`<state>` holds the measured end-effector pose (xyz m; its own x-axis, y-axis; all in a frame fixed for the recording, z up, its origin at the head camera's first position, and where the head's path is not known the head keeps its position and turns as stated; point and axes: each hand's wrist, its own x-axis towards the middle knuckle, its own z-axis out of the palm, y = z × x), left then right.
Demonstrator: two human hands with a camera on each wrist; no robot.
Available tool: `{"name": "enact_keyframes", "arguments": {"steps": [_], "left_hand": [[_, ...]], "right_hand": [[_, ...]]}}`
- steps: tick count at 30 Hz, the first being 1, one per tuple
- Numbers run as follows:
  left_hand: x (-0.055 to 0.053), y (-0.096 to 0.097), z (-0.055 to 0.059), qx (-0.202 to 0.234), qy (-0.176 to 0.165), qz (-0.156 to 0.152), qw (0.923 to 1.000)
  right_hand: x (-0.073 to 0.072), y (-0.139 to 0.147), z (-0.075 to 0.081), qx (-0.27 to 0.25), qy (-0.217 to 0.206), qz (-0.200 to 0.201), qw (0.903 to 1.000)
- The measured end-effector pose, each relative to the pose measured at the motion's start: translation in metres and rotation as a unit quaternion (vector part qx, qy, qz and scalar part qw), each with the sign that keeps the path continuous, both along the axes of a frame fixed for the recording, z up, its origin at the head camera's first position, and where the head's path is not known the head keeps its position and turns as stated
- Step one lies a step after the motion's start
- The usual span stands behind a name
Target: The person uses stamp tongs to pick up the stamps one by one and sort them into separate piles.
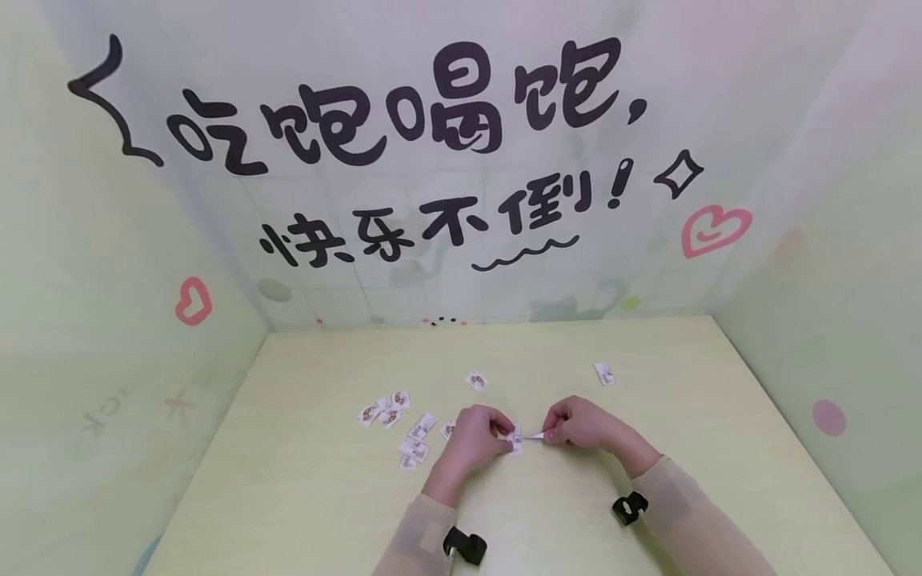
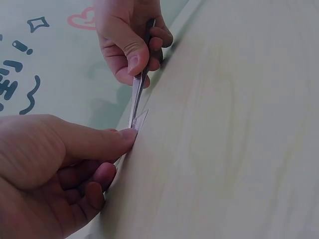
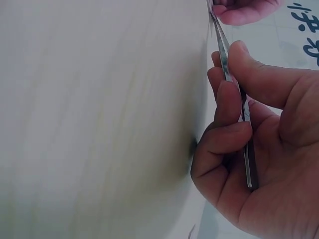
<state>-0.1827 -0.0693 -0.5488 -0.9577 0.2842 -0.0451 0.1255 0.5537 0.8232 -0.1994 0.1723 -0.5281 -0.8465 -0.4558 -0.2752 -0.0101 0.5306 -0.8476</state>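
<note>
My left hand [image 1: 471, 438] pinches a small white printed paper piece [image 2: 141, 119] between thumb and fingers, low over the table. From the right, my right hand [image 1: 579, 422] grips metal tweezers [image 3: 222, 55], its thumb on one side and curled fingers on the other. The tips of the tweezers meet the paper piece right beside the left thumb in the left wrist view. Their back end lies along the right palm. Part of the paper is hidden under the left fingertips.
Left of the hands lie a cluster of small pieces with brownish prints [image 1: 390, 416] and a cluster with greyish prints [image 1: 414, 450]. Single pieces lie behind the hands [image 1: 477, 379] and at the back right [image 1: 605, 374]. Printed walls [image 1: 461, 288] bound the pale wooden table [image 1: 317, 512].
</note>
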Motion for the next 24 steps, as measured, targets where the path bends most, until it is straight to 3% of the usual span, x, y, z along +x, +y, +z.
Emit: {"name": "enact_keyframes", "arguments": {"steps": [7,16,24], "left_hand": [[-0.001,0.001,0.001,0.003,0.005,0.007,1.0000],[-0.001,0.000,0.002,-0.001,0.001,0.011,0.9999],[-0.002,0.001,0.000,-0.007,-0.003,0.005,1.0000]], "right_hand": [[0.010,0.002,0.001,0.004,0.016,0.004,0.9999],[0.025,-0.002,-0.003,0.015,0.034,-0.025,0.9990],[0.029,-0.004,-0.007,0.031,0.045,-0.049,0.9973]]}}
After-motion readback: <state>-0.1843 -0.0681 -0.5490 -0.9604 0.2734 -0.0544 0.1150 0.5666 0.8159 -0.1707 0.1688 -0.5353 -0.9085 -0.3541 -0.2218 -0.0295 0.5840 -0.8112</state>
